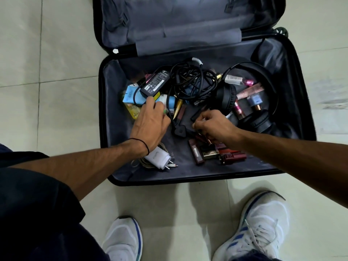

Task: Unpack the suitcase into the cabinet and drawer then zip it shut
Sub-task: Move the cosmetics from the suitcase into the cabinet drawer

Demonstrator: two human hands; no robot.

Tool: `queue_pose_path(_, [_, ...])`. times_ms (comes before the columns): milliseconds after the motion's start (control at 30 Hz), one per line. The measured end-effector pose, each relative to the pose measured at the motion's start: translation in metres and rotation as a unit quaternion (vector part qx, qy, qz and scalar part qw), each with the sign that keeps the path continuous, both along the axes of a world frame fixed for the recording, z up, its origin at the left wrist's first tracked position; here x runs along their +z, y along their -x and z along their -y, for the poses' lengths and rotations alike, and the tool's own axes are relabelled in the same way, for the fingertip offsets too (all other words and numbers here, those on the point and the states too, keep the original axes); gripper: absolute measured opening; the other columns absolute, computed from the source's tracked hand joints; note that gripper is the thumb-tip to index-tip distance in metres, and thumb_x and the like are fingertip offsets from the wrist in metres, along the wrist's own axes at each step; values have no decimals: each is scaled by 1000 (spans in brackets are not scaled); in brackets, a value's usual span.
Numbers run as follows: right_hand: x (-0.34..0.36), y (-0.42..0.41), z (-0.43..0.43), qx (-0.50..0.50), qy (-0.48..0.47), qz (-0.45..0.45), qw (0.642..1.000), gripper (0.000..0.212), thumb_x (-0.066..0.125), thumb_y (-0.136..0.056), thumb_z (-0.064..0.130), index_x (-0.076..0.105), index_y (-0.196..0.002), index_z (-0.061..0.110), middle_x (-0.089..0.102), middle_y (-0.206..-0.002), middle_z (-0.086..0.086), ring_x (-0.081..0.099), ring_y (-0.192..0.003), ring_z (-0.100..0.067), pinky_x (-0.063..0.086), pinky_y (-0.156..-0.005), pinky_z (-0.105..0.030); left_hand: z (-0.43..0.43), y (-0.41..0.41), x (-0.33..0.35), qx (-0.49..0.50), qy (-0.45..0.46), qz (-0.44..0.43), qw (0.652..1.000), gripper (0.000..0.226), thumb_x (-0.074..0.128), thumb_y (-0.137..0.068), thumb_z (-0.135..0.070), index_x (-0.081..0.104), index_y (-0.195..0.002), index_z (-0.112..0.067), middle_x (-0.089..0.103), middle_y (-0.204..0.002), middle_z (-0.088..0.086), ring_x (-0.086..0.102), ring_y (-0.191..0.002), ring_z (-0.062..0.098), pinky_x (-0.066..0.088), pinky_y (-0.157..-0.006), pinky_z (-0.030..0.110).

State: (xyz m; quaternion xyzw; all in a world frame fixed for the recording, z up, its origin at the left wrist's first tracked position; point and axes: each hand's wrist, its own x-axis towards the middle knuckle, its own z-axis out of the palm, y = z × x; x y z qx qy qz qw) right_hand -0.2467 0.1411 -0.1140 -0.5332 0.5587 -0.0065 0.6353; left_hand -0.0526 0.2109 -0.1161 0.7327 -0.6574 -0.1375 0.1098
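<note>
Hands in the open suitcase (111, 140) on the floor (47, 72): my left hand (150, 123) lies curled over the blue tubes (131, 94), grip hidden; my right hand (212, 127) pinches a small dark tube (195, 115) beside the headphones (226, 98).

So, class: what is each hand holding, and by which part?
The right hand grips a lipstick tube round its middle, one end poking out below the fingers. The left hand touches items beside the power adapter; a hold cannot be told.

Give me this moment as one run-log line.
stage: unpacking | suitcase: open on floor | left hand: among boxes, grasp unclear | right hand: pinches small black item | inside: laptop adapter, headphones, white charger, lipsticks
</note>
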Motion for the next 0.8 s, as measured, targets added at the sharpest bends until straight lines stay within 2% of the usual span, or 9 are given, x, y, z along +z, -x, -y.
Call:
queue_pose_path(67, [-1,2,-1,4,5,-3,1000,12,62,-93,9,59,-82,8,49,-54,1,40,-35,-5,30,-36,-17,1,-4,-4,-49,-4,38,998,6,50,-93,-7,48,-98,-5,44,-106,13,48,-77,25,41,-64,36])
queue_pose_path(133, [-1,5,-2,5,8,-5,1000,13,63,-92,10,58,-80,9,49,-54,1,40,-36,-5,31,-37,-19,1,-7,-9,-94,-43,98,990,16,50,-92,-2,50,-108,-5,47,-110,14,53,-80,30,46,-67,42])
queue_pose_path(300, [0,12,-4,24,11,-12,1000,14,62,-95,11,58,-81,10,53,-59,2,44,-36,1,33,-37,-16,0,-6,-12,-145,-89,137,976,23,49,-93,-2,49,-115,-8,52,-111,12,48,-94,27,45,-77,37])
queue_pose_path(400, [0,17,-4,34,18,-16,999,14,62,-96,12,58,-82,11,53,-60,3,44,-36,4,32,-36,-13,1,-6,-5,-178,-95,140,969,33,35,-89,0,46,-119,-7,50,-116,13,45,-103,27,45,-83,34])
queue_pose_path(500, [-3,22,-3,41,20,-15,999,15,62,-95,15,59,-81,12,55,-59,3,45,-38,1,35,-39,-16,3,-8,1,-189,-134,200,952,41,18,-89,-12,45,-119,-6,48,-119,15,41,-112,29,47,-82,34])
queue_pose_path(600, [-6,27,-2,53,26,-29,998,15,65,-94,22,62,-82,13,59,-60,4,50,-48,-5,40,-47,-22,10,-7,7,-151,-139,243,948,23,34,-99,-13,48,-115,-4,54,-113,16,41,-111,31,50,-77,35])
queue_pose_path(667, [-5,31,-1,65,37,-44,996,17,66,-93,26,64,-83,13,61,-64,5,53,-54,-6,41,-52,-23,19,-2,15,-106,-150,212,960,23,42,-96,-15,49,-113,-1,56,-108,18,42,-109,34,43,-78,38])
queue_pose_path(700, [-3,34,0,74,51,-57,994,21,66,-93,30,66,-83,11,61,-65,5,53,-57,-7,42,-54,-24,23,1,18,-74,-164,163,970,24,45,-96,-19,49,-111,0,57,-103,19,44,-107,35,38,-78,39])
queue_pose_path(800, [4,42,3,89,93,-90,988,33,64,-92,36,64,-71,10,56,-60,3,48,-55,-8,40,-54,-27,35,11,24,45,-199,-53,978,22,54,-91,-28,46,-86,-8,51,-82,13,47,-86,33,31,-65,36])
